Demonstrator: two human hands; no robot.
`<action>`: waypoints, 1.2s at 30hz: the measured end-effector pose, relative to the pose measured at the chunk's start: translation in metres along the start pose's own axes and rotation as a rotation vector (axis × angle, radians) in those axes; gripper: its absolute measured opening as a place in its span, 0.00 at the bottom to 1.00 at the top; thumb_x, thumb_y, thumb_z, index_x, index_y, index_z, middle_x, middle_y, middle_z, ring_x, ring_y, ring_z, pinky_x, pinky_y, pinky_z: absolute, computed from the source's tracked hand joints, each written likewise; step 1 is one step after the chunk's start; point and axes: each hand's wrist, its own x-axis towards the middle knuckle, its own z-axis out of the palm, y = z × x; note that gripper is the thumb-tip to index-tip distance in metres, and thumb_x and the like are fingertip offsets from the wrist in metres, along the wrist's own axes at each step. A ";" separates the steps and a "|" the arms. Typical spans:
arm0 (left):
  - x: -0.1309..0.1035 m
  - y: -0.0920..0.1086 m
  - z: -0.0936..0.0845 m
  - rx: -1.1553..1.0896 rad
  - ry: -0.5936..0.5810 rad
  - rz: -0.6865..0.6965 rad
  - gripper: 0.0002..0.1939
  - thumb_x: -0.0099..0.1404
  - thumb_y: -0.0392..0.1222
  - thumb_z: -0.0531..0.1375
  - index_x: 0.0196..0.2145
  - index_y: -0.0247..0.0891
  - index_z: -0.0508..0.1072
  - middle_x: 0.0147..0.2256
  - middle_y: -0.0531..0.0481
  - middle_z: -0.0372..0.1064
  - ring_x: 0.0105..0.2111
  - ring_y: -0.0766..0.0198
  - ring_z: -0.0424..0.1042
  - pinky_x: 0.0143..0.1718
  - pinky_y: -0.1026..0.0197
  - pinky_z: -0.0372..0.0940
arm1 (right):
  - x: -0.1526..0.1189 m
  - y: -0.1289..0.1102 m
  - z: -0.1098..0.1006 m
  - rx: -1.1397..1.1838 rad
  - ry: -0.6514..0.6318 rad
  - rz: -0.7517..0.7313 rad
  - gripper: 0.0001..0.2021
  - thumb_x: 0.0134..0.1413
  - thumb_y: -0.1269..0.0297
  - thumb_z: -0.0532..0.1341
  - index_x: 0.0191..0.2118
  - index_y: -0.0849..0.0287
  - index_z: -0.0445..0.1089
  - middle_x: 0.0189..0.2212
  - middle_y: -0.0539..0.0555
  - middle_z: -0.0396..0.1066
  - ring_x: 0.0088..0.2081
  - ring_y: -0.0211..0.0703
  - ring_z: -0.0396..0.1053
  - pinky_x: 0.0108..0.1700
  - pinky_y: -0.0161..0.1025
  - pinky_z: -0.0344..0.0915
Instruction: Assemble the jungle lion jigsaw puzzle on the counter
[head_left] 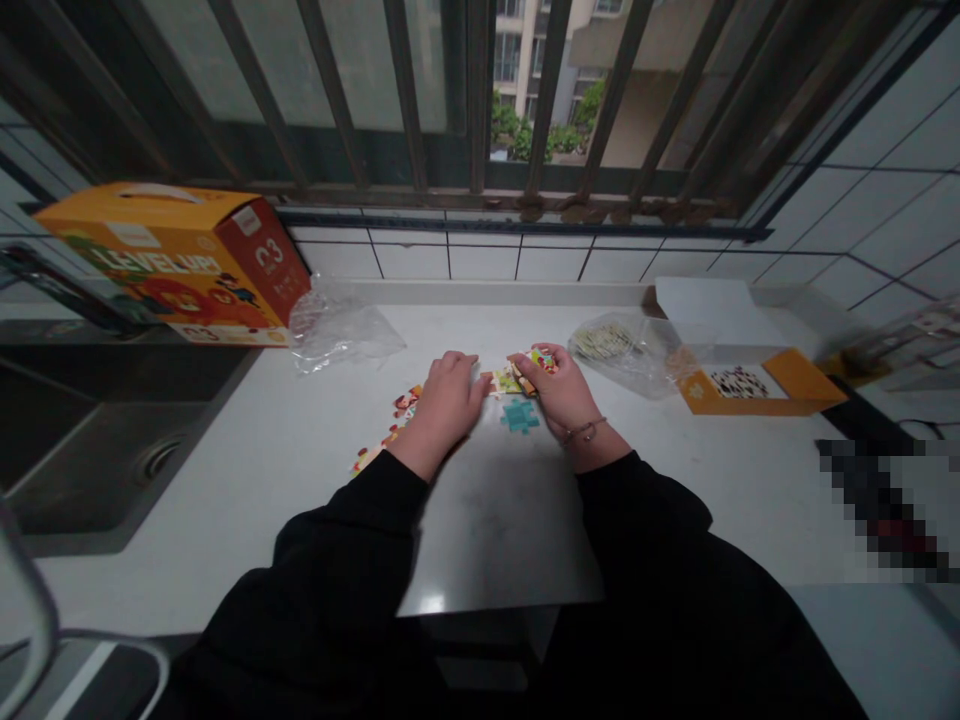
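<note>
Surrounding 2 hands (pixel 450 394), puzzle pieces (pixel 519 416), plastic bags (pixel 341 332), orange boxes (pixel 176 265)

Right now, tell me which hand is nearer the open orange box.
Right. The right hand is left of the open orange box, a clear bag between them; the left hand is farther left.

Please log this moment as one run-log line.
left hand: beside printed jigsaw pieces | right hand: holding printed jigsaw pieces | teal jigsaw piece: on countertop | LEVEL UP! box: standing at left
</note>
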 end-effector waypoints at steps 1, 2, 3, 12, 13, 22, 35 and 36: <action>0.000 0.002 -0.001 0.098 -0.036 0.014 0.18 0.75 0.48 0.65 0.56 0.36 0.79 0.58 0.33 0.74 0.60 0.40 0.70 0.66 0.40 0.66 | 0.001 0.001 0.000 -0.006 0.021 -0.005 0.36 0.38 0.43 0.84 0.49 0.51 0.71 0.38 0.48 0.80 0.37 0.43 0.78 0.42 0.42 0.76; 0.001 0.004 -0.002 0.166 -0.084 0.016 0.18 0.74 0.50 0.67 0.56 0.37 0.79 0.58 0.33 0.73 0.59 0.39 0.70 0.65 0.40 0.66 | 0.001 0.001 0.000 -0.008 0.030 -0.007 0.36 0.38 0.43 0.84 0.49 0.51 0.71 0.38 0.48 0.80 0.37 0.42 0.78 0.42 0.41 0.76; 0.001 0.005 -0.002 0.208 -0.126 0.013 0.18 0.73 0.50 0.68 0.54 0.38 0.79 0.57 0.33 0.72 0.59 0.39 0.70 0.63 0.40 0.67 | 0.001 0.001 0.000 -0.005 0.027 -0.003 0.36 0.39 0.43 0.84 0.49 0.51 0.71 0.38 0.48 0.80 0.37 0.42 0.78 0.42 0.41 0.76; 0.001 0.002 0.003 -0.059 -0.176 -0.030 0.19 0.69 0.40 0.70 0.55 0.40 0.73 0.50 0.41 0.78 0.52 0.45 0.76 0.56 0.47 0.70 | -0.004 0.002 0.003 -0.089 -0.076 0.001 0.34 0.41 0.43 0.83 0.48 0.52 0.71 0.37 0.47 0.78 0.37 0.43 0.78 0.42 0.41 0.76; 0.000 0.003 0.003 -0.110 -0.186 -0.029 0.19 0.69 0.39 0.69 0.56 0.41 0.72 0.47 0.43 0.78 0.49 0.48 0.77 0.53 0.49 0.70 | -0.003 0.003 0.002 -0.125 -0.078 -0.003 0.34 0.41 0.44 0.83 0.48 0.52 0.72 0.37 0.47 0.78 0.37 0.43 0.77 0.42 0.41 0.76; -0.005 0.010 -0.002 -0.188 -0.132 -0.048 0.21 0.73 0.36 0.64 0.61 0.41 0.67 0.45 0.45 0.78 0.45 0.52 0.79 0.50 0.52 0.72 | -0.001 0.013 -0.002 -0.240 -0.134 -0.066 0.32 0.45 0.43 0.82 0.49 0.52 0.72 0.37 0.47 0.79 0.36 0.43 0.76 0.40 0.40 0.74; -0.018 0.028 0.006 0.021 -0.302 0.116 0.21 0.60 0.47 0.80 0.44 0.40 0.77 0.51 0.39 0.73 0.52 0.44 0.73 0.58 0.44 0.70 | 0.012 0.006 -0.005 0.173 0.095 -0.012 0.34 0.44 0.37 0.82 0.46 0.49 0.66 0.40 0.52 0.82 0.43 0.49 0.83 0.49 0.47 0.81; -0.017 0.024 0.006 -0.034 -0.299 0.090 0.22 0.58 0.45 0.81 0.44 0.40 0.77 0.50 0.40 0.74 0.52 0.45 0.73 0.57 0.44 0.71 | 0.011 0.004 -0.005 0.175 0.085 -0.006 0.34 0.44 0.37 0.82 0.46 0.49 0.66 0.40 0.52 0.82 0.42 0.49 0.83 0.49 0.47 0.81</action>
